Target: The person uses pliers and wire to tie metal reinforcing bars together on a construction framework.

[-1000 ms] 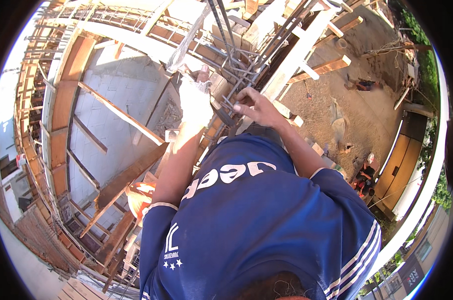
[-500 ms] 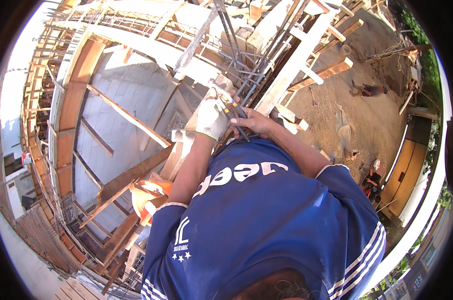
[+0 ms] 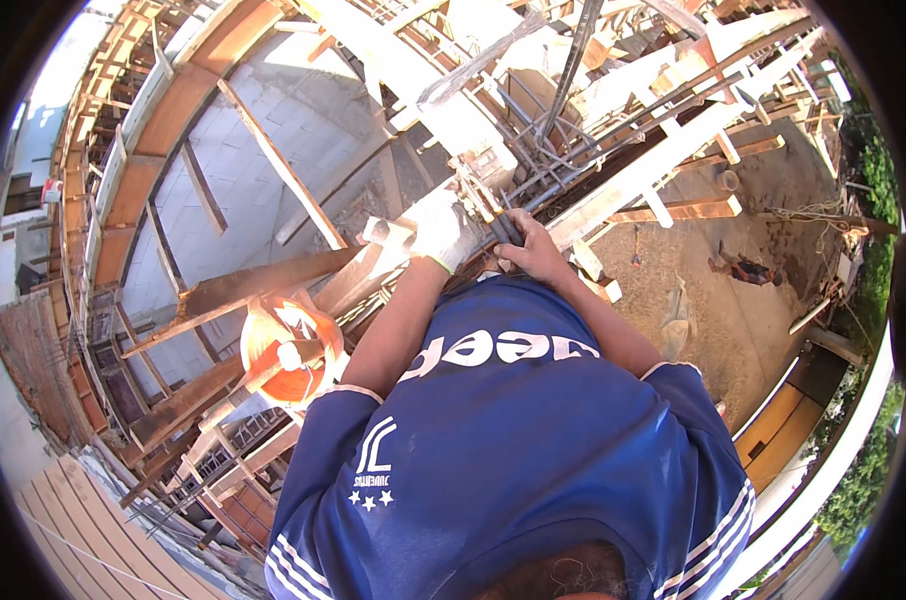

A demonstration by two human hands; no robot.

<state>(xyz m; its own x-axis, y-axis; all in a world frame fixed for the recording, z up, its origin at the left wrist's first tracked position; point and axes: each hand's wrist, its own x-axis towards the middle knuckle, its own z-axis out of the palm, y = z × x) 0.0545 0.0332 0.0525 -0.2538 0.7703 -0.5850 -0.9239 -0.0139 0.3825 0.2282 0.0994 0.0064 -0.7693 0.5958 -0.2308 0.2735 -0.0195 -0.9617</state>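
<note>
At the top of my chest both hands meet beside the end of a bundle of steel reinforcing bars (image 3: 563, 165). My left hand (image 3: 445, 232), in a white knit glove with a green cuff, is curled closed. What its fingers hold is hidden. My bare right hand (image 3: 538, 252) is wrapped round the dark handles of a pair of pliers (image 3: 506, 230). The jaws are hard to make out against the steel and the glove. A wooden beam (image 3: 358, 275) passes next to my left wrist.
An orange bucket (image 3: 318, 340) with a wooden-handled thing inside stands by my left elbow. Timber formwork boards (image 3: 138, 210) curve along the left. A long pale plank (image 3: 623, 205) runs off to the upper right. A person (image 3: 748, 270) is on the dirt ground far below right.
The view has swung, so the scaffolding sits further right and more of the bucket shows. The pliers, raised and visible between my hands before, are now lower and mostly covered by my fingers.
</note>
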